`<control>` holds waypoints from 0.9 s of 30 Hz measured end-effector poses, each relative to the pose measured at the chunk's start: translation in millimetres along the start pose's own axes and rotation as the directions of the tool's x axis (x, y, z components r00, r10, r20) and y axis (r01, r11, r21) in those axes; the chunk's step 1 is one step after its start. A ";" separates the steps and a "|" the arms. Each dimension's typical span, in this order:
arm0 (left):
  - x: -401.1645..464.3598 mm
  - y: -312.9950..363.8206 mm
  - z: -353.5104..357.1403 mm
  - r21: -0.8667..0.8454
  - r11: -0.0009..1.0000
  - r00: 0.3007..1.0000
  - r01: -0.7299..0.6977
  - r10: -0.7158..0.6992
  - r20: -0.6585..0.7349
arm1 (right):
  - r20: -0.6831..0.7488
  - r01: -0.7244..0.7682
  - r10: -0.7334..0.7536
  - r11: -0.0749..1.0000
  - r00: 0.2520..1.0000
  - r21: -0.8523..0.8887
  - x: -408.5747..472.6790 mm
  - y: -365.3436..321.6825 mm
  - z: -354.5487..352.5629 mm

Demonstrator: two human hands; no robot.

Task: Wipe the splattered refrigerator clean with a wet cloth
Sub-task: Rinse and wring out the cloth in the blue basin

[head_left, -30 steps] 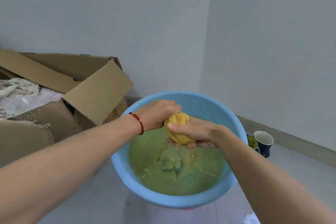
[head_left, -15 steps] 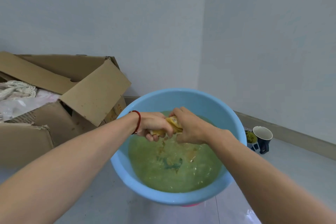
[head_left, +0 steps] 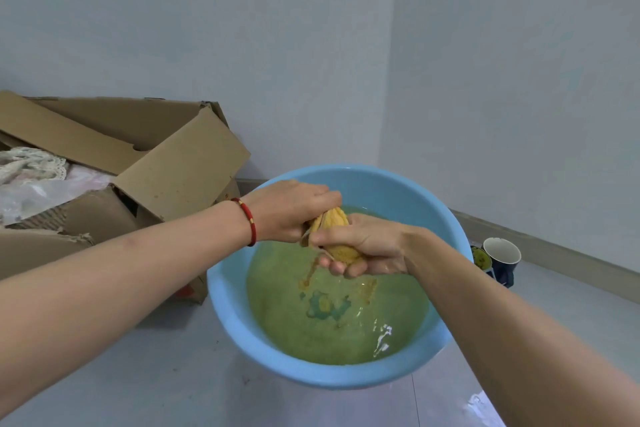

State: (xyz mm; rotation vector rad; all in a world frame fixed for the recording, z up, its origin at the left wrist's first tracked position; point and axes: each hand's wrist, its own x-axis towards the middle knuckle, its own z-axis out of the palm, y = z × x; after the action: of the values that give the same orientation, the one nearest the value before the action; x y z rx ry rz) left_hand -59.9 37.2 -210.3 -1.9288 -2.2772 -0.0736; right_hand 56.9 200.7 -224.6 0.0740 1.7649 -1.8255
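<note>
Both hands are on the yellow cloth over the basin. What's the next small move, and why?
Probably keep twisting: both the left hand and right hand grip the yellow cloth above the blue basin, and brownish water is running from it.

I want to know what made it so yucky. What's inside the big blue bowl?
The blue bowl holds cloudy green water. A darker patch shows in it, but the murk hides what it is. Both hands wring a yellow cloth above it.
</note>
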 end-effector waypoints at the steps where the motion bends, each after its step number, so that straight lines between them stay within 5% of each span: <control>1: 0.1 -0.7 -1.0 0.037 0.997 0.992 0.068 -0.071 0.108 | -0.104 -0.004 -0.015 0.984 0.994 -0.178 3.9 -1.1 0.8; 3: 4.8 7.0 -0.6 0.092 0.972 0.930 0.216 -0.234 0.284 | -0.267 -0.040 -0.112 0.861 0.957 -0.506 11.4 0.3 3.5; 6: 15.4 19.6 8.0 -0.051 0.895 0.835 0.443 -0.391 0.388 | -0.374 -0.147 -0.284 0.590 0.883 -0.794 17.9 4.2 6.4; 10: 13.8 31.4 18.3 -0.428 0.457 0.612 0.780 -0.410 0.676 | -0.301 -0.256 -0.427 0.161 0.853 -0.953 11.4 6.2 11.2; 12: 15.4 37.2 20.1 -0.481 0.305 0.569 0.822 -0.397 0.720 | -0.291 -0.293 -0.482 0.073 0.827 -0.953 11.6 8.4 10.1; 14: 22.0 38.2 17.6 -0.447 0.319 0.547 0.836 -0.405 0.733 | -0.312 -0.285 -0.443 0.128 0.840 -0.950 11.5 10.7 7.3; 16: 25.3 36.8 15.1 -0.381 0.409 0.542 0.829 -0.419 0.729 | -0.311 -0.217 -0.291 0.315 0.905 -0.924 6.7 11.5 1.7; 18: 23.4 33.3 14.6 -0.340 0.534 0.608 0.774 -0.476 0.636 | -0.257 -0.097 -0.141 0.673 0.956 -0.733 -5.1 9.9 -6.1; 20: 15.8 30.6 15.0 -0.308 0.702 0.747 0.642 -0.483 0.456 | -0.207 -0.001 -0.070 0.945 0.976 -0.326 -18.2 4.9 -16.9; 23: 5.4 29.7 12.4 -0.256 0.928 0.962 0.271 -0.269 0.045 | -0.254 -0.022 0.060 0.989 0.965 0.147 -19.7 4.9 -30.7; 25: 5.9 31.2 5.8 -0.235 0.971 0.974 0.037 -0.088 -0.211 | -0.190 -0.026 0.088 0.951 0.978 0.308 -15.6 6.3 -23.2; 27: 9.9 32.8 0.2 -0.169 0.982 0.937 -0.083 0.019 -0.348 | 0.040 -0.020 0.001 0.884 0.999 0.467 -12.9 7.9 -8.9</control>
State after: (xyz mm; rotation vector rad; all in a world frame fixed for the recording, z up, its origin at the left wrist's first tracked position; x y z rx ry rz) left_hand -29.2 52.5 -211.1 -1.8772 -2.0453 -0.5856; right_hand 67.8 214.2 -227.2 0.2354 1.2575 -2.1922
